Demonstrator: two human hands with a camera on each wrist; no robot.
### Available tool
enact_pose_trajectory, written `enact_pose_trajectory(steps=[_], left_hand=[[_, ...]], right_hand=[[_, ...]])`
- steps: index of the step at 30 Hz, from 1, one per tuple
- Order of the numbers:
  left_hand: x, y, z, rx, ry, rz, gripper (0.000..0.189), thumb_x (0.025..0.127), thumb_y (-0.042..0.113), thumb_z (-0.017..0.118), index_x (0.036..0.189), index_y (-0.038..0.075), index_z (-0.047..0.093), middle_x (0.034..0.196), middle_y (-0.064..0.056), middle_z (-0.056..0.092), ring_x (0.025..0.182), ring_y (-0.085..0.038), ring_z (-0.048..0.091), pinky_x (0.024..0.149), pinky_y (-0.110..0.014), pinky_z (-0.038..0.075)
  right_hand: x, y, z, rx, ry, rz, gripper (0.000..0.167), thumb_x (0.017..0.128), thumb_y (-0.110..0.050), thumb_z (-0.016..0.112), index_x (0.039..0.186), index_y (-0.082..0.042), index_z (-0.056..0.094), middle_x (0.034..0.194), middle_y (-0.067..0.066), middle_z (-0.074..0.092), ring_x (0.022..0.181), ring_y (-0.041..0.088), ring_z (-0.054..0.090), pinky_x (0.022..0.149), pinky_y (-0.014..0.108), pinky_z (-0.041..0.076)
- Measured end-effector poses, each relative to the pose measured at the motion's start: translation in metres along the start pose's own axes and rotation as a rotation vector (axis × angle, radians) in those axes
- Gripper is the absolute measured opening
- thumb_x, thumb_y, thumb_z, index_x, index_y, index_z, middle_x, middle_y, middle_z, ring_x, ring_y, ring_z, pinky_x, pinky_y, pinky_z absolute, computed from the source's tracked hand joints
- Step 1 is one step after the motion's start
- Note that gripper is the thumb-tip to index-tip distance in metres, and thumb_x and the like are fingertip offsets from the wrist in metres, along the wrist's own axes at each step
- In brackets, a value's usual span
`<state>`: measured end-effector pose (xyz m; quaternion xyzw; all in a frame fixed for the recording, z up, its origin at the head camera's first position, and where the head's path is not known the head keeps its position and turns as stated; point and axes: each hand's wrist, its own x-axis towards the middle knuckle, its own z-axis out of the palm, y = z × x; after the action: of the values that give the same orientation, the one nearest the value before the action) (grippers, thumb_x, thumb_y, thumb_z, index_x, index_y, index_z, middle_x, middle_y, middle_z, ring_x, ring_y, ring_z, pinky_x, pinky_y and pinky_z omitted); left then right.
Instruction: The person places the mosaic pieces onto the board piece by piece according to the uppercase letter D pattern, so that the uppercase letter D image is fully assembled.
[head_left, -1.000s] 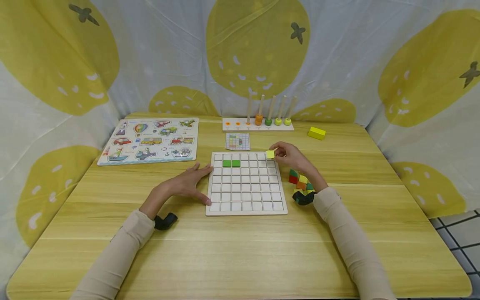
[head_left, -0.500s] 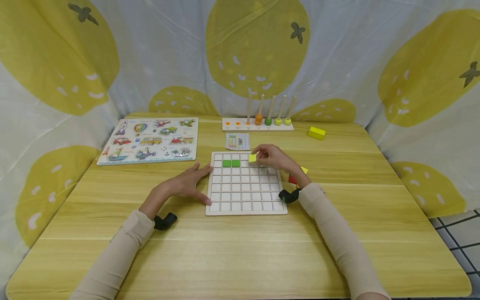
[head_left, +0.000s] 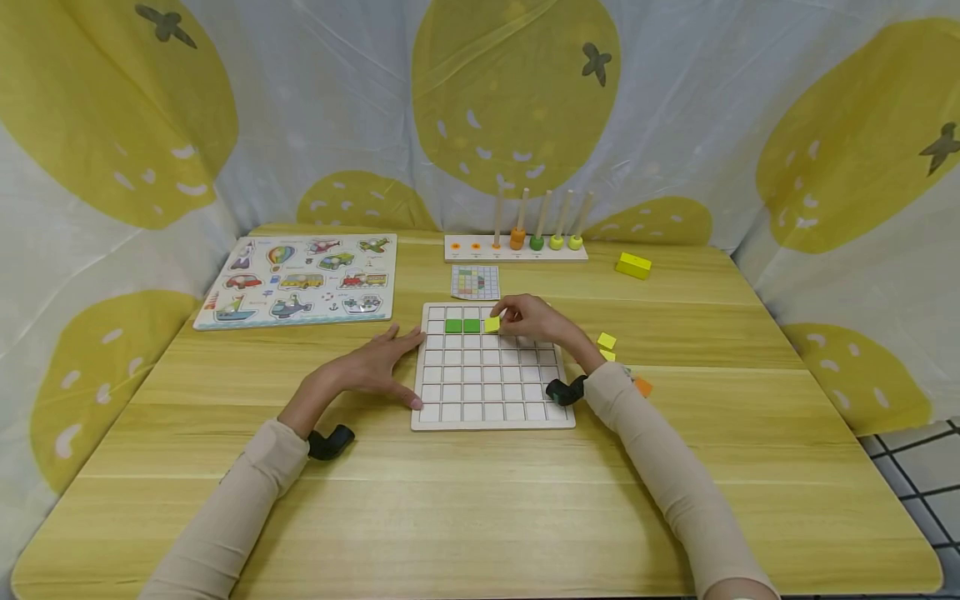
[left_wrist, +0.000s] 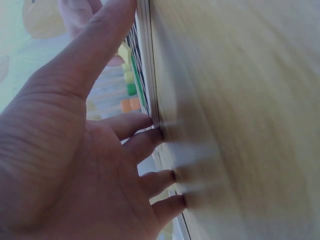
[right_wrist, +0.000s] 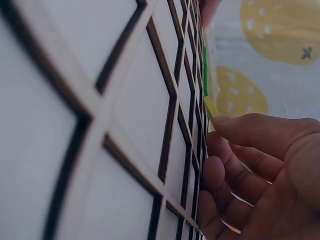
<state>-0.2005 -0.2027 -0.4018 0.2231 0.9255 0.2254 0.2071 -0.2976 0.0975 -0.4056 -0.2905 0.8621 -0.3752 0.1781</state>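
Observation:
A white grid board [head_left: 492, 425] with a wooden frame lies in the middle of the table. Two green square tiles [head_left: 462, 326] sit side by side in its top row of cells. My right hand [head_left: 536, 319] pinches a yellow square tile [head_left: 491, 325] just to the right of the green ones; in the right wrist view this yellow tile [right_wrist: 211, 106] is tilted, one edge close to the green tile. My left hand [head_left: 375, 364] rests with spread fingers along the board's left edge, thumb at the lower corner. The left wrist view shows its fingertips [left_wrist: 170, 177] against the board's side.
Loose yellow tiles [head_left: 607, 341] and an orange tile [head_left: 642, 387] lie right of the board, partly hidden by the right forearm. Behind the board are a small pattern card [head_left: 475, 283] and a peg stacker [head_left: 516, 248]. A vehicle puzzle [head_left: 300, 281] lies back left, a yellow block [head_left: 633, 266] back right.
My right hand has moved left over the board with the yellow tile, from the top right corner to beside the green tiles, and lower. The left hand has stayed put.

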Motion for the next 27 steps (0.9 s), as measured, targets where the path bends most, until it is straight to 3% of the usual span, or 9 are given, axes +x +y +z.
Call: enact_pose_trajectory(steps=[27], left_hand=[[-0.0008, 0.0012, -0.0021, -0.005, -0.006, 0.004, 0.115, 0.069, 0.054, 0.080, 0.154, 0.009, 0.017, 0.160, -0.013, 0.011, 0.144, -0.045, -0.004, 0.109, -0.066, 0.014]], right_hand=[[0.0036, -0.0013, 0.0044, -0.068, -0.002, 0.017, 0.025, 0.092, -0.007, 0.063, 0.117, -0.004, 0.063, 0.082, 0.006, 0.060, 0.070, 0.016, 0.050, 0.064, 0.027, 0.040]])
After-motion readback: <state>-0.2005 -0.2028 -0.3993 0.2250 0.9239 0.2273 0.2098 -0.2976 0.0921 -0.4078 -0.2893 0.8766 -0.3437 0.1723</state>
